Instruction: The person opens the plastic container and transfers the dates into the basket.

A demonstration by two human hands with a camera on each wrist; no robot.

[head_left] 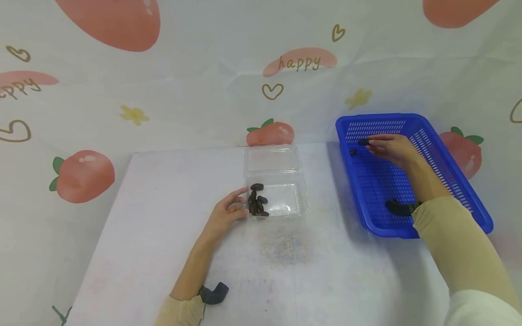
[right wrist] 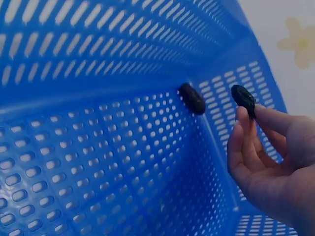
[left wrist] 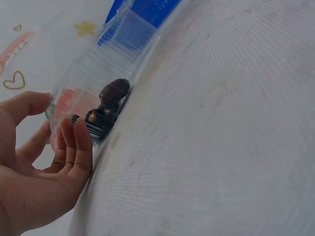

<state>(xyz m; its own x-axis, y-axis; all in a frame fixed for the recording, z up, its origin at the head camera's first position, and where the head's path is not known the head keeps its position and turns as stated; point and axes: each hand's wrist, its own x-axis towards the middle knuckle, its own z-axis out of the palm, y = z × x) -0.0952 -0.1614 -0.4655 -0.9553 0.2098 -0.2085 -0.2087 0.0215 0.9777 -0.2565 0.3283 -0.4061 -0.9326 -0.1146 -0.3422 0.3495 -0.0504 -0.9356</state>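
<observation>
My right hand (head_left: 391, 148) is inside the blue perforated basket (head_left: 456, 181) and pinches a dark date (head_left: 363, 141) at its fingertips; the right wrist view shows that date (right wrist: 243, 100) held between thumb and fingers. A second date (head_left: 353, 152) (right wrist: 192, 98) lies on the basket floor near the far left wall. My left hand (head_left: 228, 213) rests on the table against the left side of a clear plastic clamshell box (head_left: 293, 199), fingers relaxed and touching its wall (left wrist: 74, 98). Several dark dates (head_left: 257, 201) (left wrist: 110, 105) are piled in the box's left part.
The box's clear lid (head_left: 272, 158) lies open behind it. The white table (head_left: 163, 217) is backed by a cloth printed with strawberries and hearts. The basket sits at the table's right edge.
</observation>
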